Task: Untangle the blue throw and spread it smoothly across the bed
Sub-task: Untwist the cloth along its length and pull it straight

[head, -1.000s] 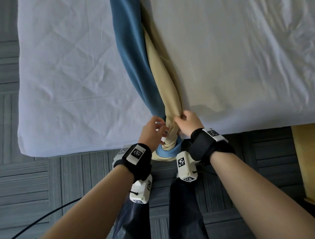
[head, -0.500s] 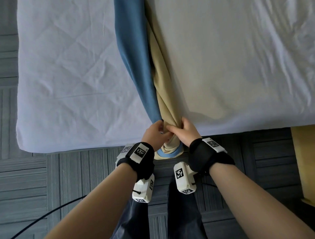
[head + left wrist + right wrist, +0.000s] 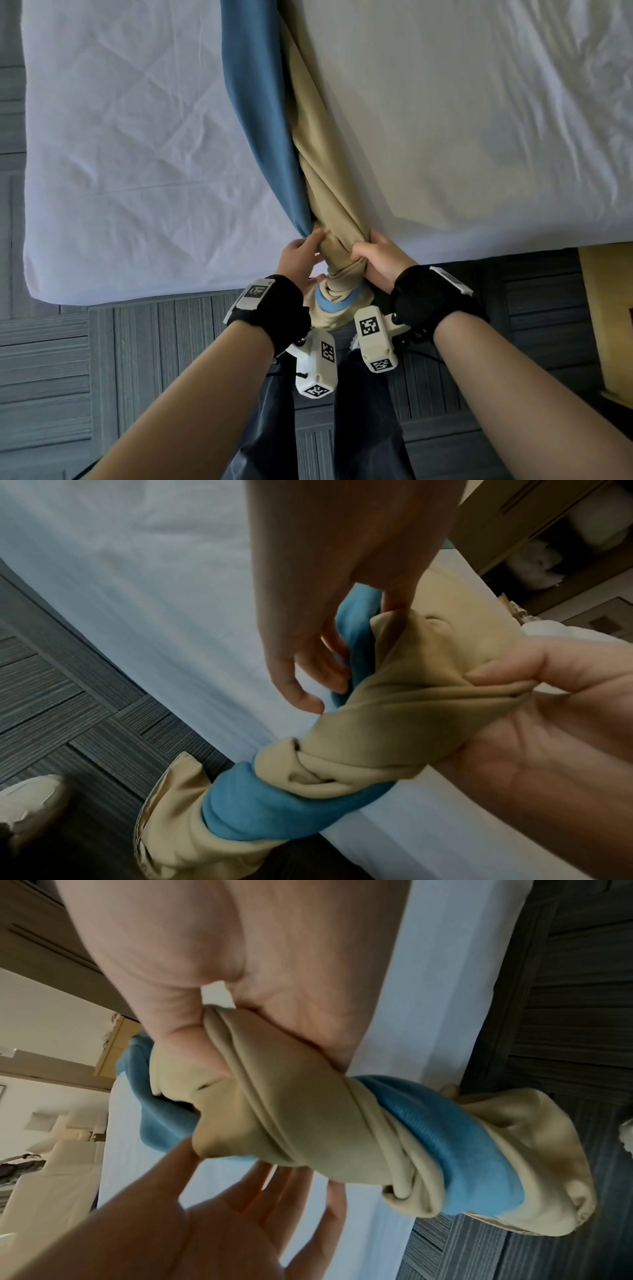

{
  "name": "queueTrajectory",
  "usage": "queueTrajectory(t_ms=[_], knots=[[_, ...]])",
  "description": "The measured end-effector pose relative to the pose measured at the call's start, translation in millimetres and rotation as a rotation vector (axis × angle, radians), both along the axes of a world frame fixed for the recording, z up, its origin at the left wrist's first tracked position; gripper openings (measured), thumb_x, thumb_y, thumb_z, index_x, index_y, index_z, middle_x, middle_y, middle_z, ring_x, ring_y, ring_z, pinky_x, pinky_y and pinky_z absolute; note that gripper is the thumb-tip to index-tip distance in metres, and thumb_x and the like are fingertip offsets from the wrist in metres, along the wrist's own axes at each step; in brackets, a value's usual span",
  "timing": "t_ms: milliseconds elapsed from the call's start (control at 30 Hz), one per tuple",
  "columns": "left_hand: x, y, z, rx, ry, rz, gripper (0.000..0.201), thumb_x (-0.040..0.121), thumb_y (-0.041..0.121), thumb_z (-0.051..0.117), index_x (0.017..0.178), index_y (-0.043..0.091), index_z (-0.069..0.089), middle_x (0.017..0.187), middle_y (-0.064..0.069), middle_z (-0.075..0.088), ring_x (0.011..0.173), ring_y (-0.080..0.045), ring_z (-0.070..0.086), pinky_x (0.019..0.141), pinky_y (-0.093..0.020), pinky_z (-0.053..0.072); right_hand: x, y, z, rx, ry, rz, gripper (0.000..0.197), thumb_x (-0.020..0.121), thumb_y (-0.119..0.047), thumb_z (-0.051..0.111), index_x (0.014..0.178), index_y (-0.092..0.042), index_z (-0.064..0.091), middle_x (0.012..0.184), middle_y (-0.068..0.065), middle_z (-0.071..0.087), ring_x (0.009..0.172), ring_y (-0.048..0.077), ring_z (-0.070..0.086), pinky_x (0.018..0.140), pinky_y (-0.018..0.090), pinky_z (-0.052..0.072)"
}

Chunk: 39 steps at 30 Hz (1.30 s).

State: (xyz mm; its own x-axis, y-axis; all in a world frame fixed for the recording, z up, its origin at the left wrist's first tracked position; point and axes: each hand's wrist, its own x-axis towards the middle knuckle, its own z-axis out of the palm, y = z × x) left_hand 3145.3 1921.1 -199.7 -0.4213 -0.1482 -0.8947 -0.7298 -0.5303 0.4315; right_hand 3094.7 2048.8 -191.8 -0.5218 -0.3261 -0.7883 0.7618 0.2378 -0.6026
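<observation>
Knot (image 3: pixel 337 291) sits right at the bed's (image 3: pixel 137 171) near edge, squarely between both hands, so neither is really nearer. Throw (image 3: pixel 260 113) and tan cloth (image 3: pixel 325 178) run twisted together straight away across the white sheet, long axis front to back, tail hanging over the edge toward the floor (image 3: pixel 68 359). Right hand (image 3: pixel 380 262) pinches a tan fold just above the knot; left hand (image 3: pixel 298 258) has loose, relaxed fingers touching the blue side, not gripping. Blue loop probably has to slide off toward the person. Dark plank floor, wooden shelving (image 3: pixel 561 534) behind.
</observation>
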Motion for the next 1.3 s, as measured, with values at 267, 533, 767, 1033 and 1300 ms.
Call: queueTrajectory(t_ms=[267,533,767,1033,1300], knots=[[-12,-14,-7,-0.114,-0.091,0.061,0.016,0.088,0.026,0.055,0.075,0.015,0.054,0.080,-0.002,0.054,0.092,-0.018,0.054,0.081,-0.040,0.049,0,-1,6,-0.082,-0.038,0.004,0.038,0.078,0.012,0.037,0.109,-0.002,0.055,0.102,0.017,0.061,0.096,0.031,0.059,0.083,0.034,0.048],[2,-37,-9,-0.142,0.030,0.269,0.014,0.095,0.014,0.041,0.088,0.012,0.053,0.087,-0.007,0.055,0.094,-0.024,0.053,0.062,-0.030,0.054,6,3,0,0.227,0.237,-0.017,0.016,0.077,-0.006,0.058,0.090,-0.014,0.062,0.102,0.018,0.067,0.100,0.034,0.063,0.092,0.047,0.050],[31,-52,-16,-0.655,0.115,-0.234,0.036,0.082,0.022,0.065,0.112,0.006,0.052,0.101,-0.006,0.059,0.091,-0.021,0.057,0.076,-0.031,0.045,43,-26,-12,0.507,0.359,0.112,0.043,0.079,-0.018,0.066,0.119,-0.009,0.050,0.113,0.012,0.062,0.105,0.028,0.057,0.082,0.025,0.040],[50,-72,-27,-0.618,0.070,-0.428,0.038,0.075,0.006,0.064,0.112,0.000,0.055,0.101,-0.012,0.061,0.092,-0.026,0.058,0.075,-0.030,0.043,75,-47,-24,0.472,0.276,0.257,0.050,0.078,-0.009,0.063,0.124,-0.011,0.044,0.118,0.012,0.059,0.111,0.029,0.055,0.088,0.027,0.038],[79,-107,-33,-0.617,0.140,-0.248,0.023,0.090,0.023,0.058,0.102,0.006,0.048,0.094,-0.011,0.057,0.089,-0.023,0.054,0.074,-0.032,0.043,74,-17,-17,0.781,0.457,0.333,0.027,0.086,-0.011,0.051,0.111,0.000,0.048,0.110,0.024,0.060,0.103,0.038,0.058,0.080,0.035,0.044]])
